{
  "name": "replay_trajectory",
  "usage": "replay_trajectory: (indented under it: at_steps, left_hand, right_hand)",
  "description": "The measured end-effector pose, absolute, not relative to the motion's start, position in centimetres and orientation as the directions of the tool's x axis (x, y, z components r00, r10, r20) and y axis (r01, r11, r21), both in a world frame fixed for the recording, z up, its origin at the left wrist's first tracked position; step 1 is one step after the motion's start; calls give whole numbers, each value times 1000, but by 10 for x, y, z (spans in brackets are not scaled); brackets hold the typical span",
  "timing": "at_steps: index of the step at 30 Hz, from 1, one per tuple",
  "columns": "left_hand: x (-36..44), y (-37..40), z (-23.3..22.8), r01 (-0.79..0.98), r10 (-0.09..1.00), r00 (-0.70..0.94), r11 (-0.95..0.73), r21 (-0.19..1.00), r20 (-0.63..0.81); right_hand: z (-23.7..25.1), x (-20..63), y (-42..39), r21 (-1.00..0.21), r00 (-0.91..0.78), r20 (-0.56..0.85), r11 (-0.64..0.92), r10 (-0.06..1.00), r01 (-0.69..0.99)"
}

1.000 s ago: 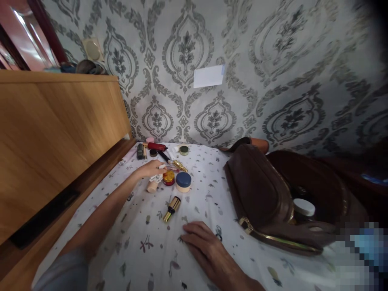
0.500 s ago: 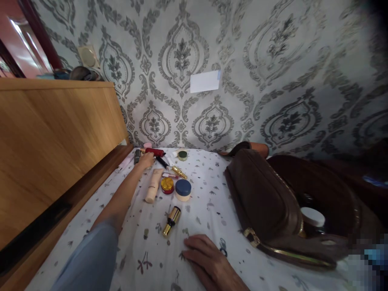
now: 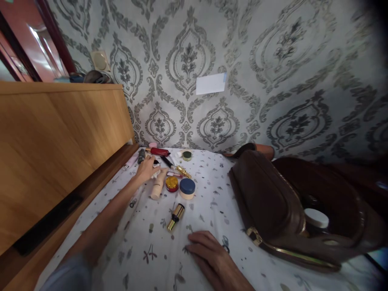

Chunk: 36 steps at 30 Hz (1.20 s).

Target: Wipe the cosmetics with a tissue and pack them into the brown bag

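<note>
Left hand [image 3: 147, 168] stretched far forward over the cosmetics at the back of the sheet [image 3: 209, 194], palm down, fingers curled over a small item with a white and dark end [image 3: 156, 163]. Cannot tell whether actually gripped or only touched. Just right of that hand: beige tube [image 3: 157, 186] lying lengthwise, cap end toward the wall. Beside the tube: yellow-lidded red jar [image 3: 171, 183], then blue-lidded jar [image 3: 187, 188], the 2 nearly touching. Nearer the camera, apart from the jars: gold-and-black lipstick [image 3: 176, 211] lying on its side, tilted.

Behind the left hand, along the wall: red tube [image 3: 159, 151], dark tube [image 3: 141, 155], black pencil [image 3: 166, 161], gold stick [image 3: 184, 171], green-lidded pot [image 3: 187, 155].

Right hand [image 3: 210, 256] flat on the sheet in the foreground, fingers relaxed and spread, holding nothing, near the lipstick but not touching.

To the right: brown bag [image 3: 266, 202] lying open, gold zip along the lower edge, a white-capped jar [image 3: 316, 218] inside the opening.

On the left: wooden board [image 3: 57, 137] rising beside the sheet. Behind: patterned wallpaper [image 3: 273, 81] with a white card [image 3: 210, 83] stuck on.
</note>
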<state>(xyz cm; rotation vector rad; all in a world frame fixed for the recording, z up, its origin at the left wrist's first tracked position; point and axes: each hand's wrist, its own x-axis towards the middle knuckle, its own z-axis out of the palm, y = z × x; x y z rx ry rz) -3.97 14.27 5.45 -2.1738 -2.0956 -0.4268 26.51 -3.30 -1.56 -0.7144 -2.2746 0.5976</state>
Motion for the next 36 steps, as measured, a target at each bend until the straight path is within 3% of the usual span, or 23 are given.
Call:
replay_trajectory:
  at_steps: [1, 4, 8, 11, 15, 19, 22, 26, 32, 36]
  left_hand:
    - [-32, 129, 57, 980, 956, 51, -103, 168, 287]
    - [1, 80, 63, 805, 899, 232, -392, 445, 372]
    - [51, 17, 62, 585, 864, 394, -498, 640, 313]
    - [77, -7, 55, 578, 857, 433, -503, 643, 281]
    - [91, -14, 45, 690, 856, 470, -508, 515, 216]
    - [97, -13, 38, 715, 831, 500, -555, 426, 245]
    - [99, -11, 34, 730, 842, 474, -539, 421, 257]
    - [96, -7, 31, 688, 892, 394, -446, 573, 223]
    - [89, -5, 22, 429, 951, 268, -261, 865, 154]
    - [88, -5, 17, 279, 977, 175, -166, 946, 120]
  right_hand:
    - [-16, 265, -33, -615, -616, 436, 717, 656, 328]
    - [-16, 265, -33, -750, -531, 325, 556, 782, 359]
    - [-21, 262, -29, -929, -354, 179, 277, 918, 247]
    - [-22, 256, -25, -985, -333, 116, 152, 936, 84]
    - [-19, 251, -26, -994, -307, 93, 105, 947, 23]
    - [-20, 250, -35, -985, -296, 90, 128, 951, 115]
    - [-20, 251, -41, -950, -296, 102, 181, 950, 253]
    - [-17, 251, -43, -961, -343, 99, 179, 934, 212]
    - [-16, 254, -43, -1000, -344, 3, 6, 939, 8]
    - [-8, 254, -45, -993, -356, -45, -82, 933, -89]
